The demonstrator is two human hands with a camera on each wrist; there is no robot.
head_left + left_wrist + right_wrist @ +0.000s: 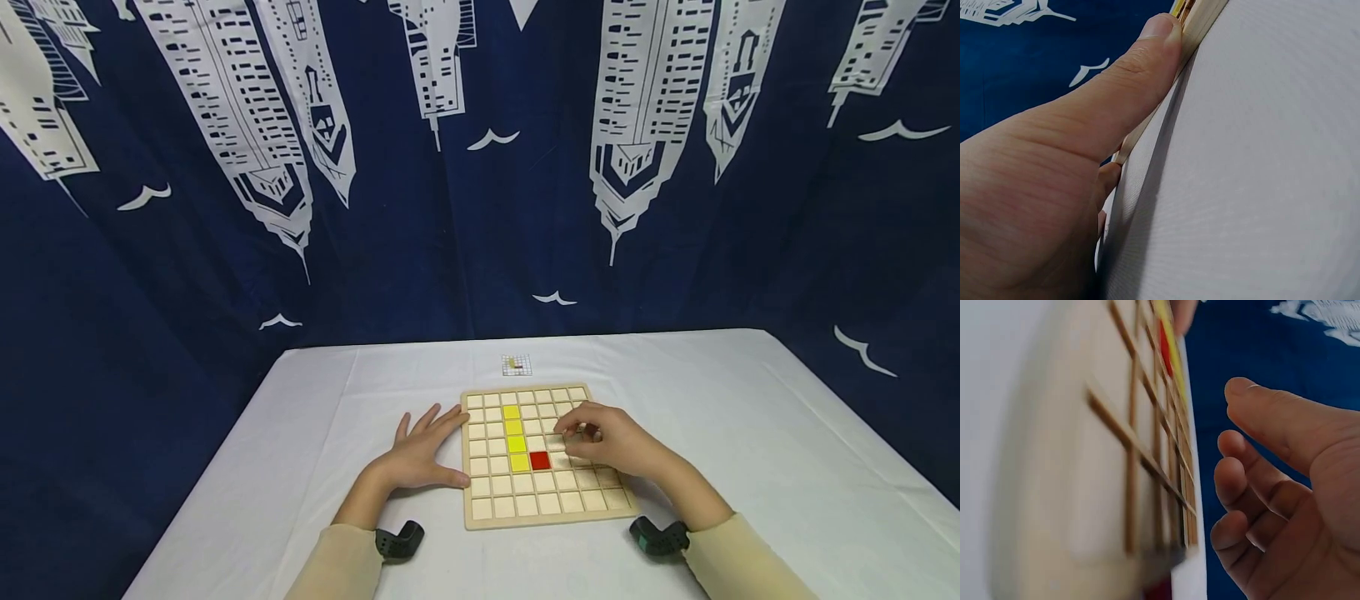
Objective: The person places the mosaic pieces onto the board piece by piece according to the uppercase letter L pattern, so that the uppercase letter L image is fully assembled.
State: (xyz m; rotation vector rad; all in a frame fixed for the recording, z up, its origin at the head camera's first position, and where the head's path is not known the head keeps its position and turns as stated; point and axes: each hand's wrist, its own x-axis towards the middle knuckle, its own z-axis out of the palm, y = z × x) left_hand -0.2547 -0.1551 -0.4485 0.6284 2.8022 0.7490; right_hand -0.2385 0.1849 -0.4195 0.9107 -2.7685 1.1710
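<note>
A wooden grid board (pixel 547 522) lies flat on the table, its cells mostly pale. Several yellow squares (pixel 515 443) form one column, with a single red square (pixel 539 460) at the right of the lowest one. With fingers spread, my left hand (pixel 420 458) touches the board's left edge; its thumb (pixel 1132 69) presses against the wooden side in the left wrist view. Over the board's right part hovers my right hand (pixel 611 437). In the right wrist view its fingers (pixel 1230 478) are loosely bent, thumb apart, and nothing shows between them.
Behind the board lies a small card (pixel 516 365) printed with a grid and coloured squares. White cloth covers the table (pixel 360 400). A dark blue curtain (pixel 487 233) with white buildings and birds hangs beyond its far edge. Each wrist wears a black device (pixel 400 541).
</note>
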